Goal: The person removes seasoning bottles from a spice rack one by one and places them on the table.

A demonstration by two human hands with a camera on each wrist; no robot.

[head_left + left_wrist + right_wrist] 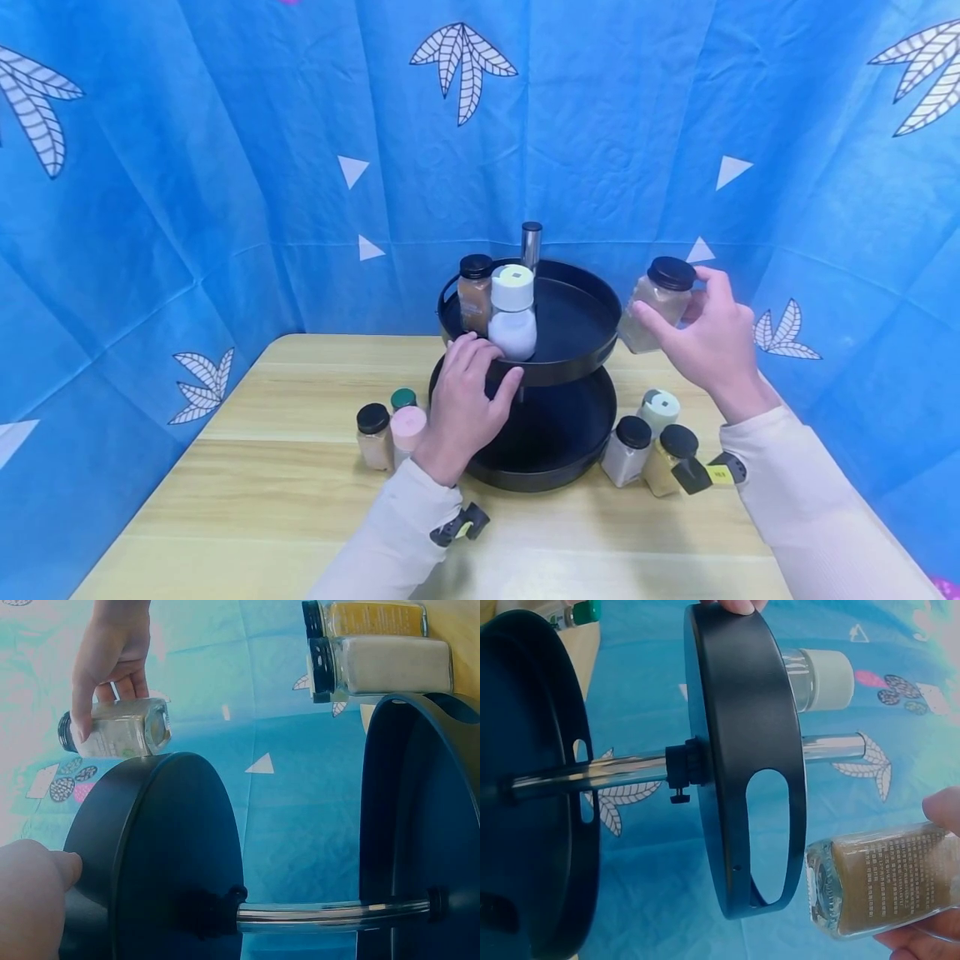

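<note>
Leaf-printed blue cloth (300, 100) hangs behind and on both sides of the pale wood-grain bench (225, 467), where three jars (408, 429) stand left of centre. At centre, the left hand (468, 404) rests on the rim of the black two-tier stand (555, 372), thumb wide of its fingers. Farther right, above three more jars (628, 450), the right hand's (712, 342) fingers pinch a black-lidded jar (651, 315) near the upper tier.

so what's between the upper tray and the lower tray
A shiny pole, with a black knobbed collar beneath the upper tray; the right wrist view shows this.
</note>
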